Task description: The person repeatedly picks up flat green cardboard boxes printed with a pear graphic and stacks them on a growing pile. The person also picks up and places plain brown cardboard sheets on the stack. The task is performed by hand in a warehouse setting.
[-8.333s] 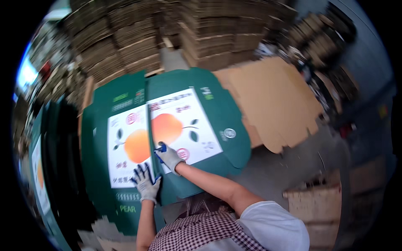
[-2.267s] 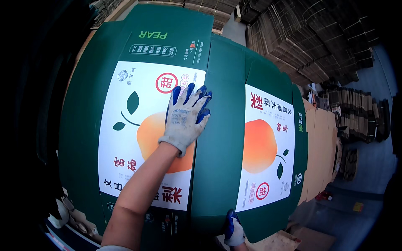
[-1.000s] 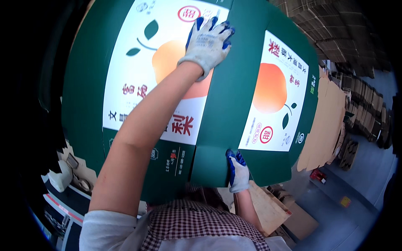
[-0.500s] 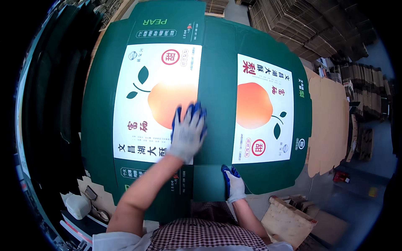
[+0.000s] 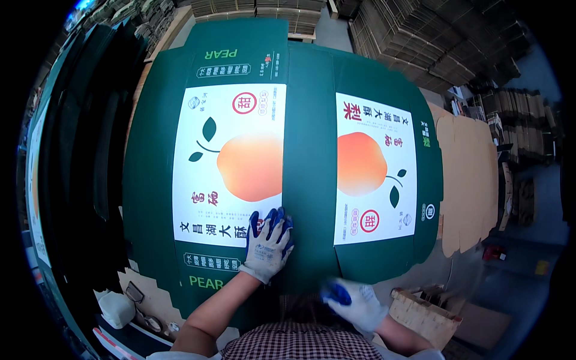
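Note:
A large flattened green carton point(image 5: 309, 150) is spread out before me, with two white panels that each show an orange-coloured pear and dark leaves. My left hand point(image 5: 269, 247), in a white glove with blue fingertips, lies on the carton with fingers stretched out, at the near right corner of the left panel. By the carton's near edge is my right hand point(image 5: 357, 303), gloved the same way and apart from the sheet as far as I can see. Motion blurs its fingers, so their grip does not show.
Dark stacked sheets point(image 5: 84, 144) stand along the left. A plain brown cardboard sheet point(image 5: 468, 180) sticks out at the right. Bundled cardboard stacks point(image 5: 432, 36) rise at the far right. A white plastic container point(image 5: 117, 309) sits near left, and a wooden-looking box point(image 5: 426, 315) near right.
My left hand has slid nearer to me along the carton. The right hand has left the near flap and moved right and toward me. In view, the carton sits slightly lower.

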The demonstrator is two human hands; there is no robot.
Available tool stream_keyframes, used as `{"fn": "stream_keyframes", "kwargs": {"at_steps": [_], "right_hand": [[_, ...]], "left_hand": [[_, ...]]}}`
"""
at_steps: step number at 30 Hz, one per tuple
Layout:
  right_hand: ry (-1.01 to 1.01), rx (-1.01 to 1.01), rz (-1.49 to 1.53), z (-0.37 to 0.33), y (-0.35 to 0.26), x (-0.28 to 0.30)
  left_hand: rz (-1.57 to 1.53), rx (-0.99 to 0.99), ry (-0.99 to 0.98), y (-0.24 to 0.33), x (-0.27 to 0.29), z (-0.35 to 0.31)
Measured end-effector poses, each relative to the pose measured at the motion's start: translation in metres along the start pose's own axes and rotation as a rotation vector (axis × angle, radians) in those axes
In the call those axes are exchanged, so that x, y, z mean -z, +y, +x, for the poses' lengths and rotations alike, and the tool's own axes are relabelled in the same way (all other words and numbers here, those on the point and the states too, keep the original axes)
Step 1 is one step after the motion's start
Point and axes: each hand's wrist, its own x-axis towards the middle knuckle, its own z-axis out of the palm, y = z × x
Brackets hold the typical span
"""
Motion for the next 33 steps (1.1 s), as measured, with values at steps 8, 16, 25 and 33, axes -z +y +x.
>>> {"fn": "stream_keyframes", "kwargs": {"at_steps": [8,16,25,33], "right_hand": [[0.57,0.568,-0.625,0.233,-0.036,0.015],[0.725,0.498,-0.734,0.376,-0.078,0.108],[1.01,0.518,-0.506,0.37,-0.079,0.093],[0.659,0.569,-0.181,0.178,0.001,-0.003]], "left_hand": [[0.007,-0.071,0.003,-0.003,-0.005,0.003],[-0.043,-0.094,0.014,-0.002,-0.015,-0.002],[0.015,-0.057,-0.023,-0.006,-0.011,-0.002],[-0.027,0.065,0.089,0.007,0.011,0.013]]}}
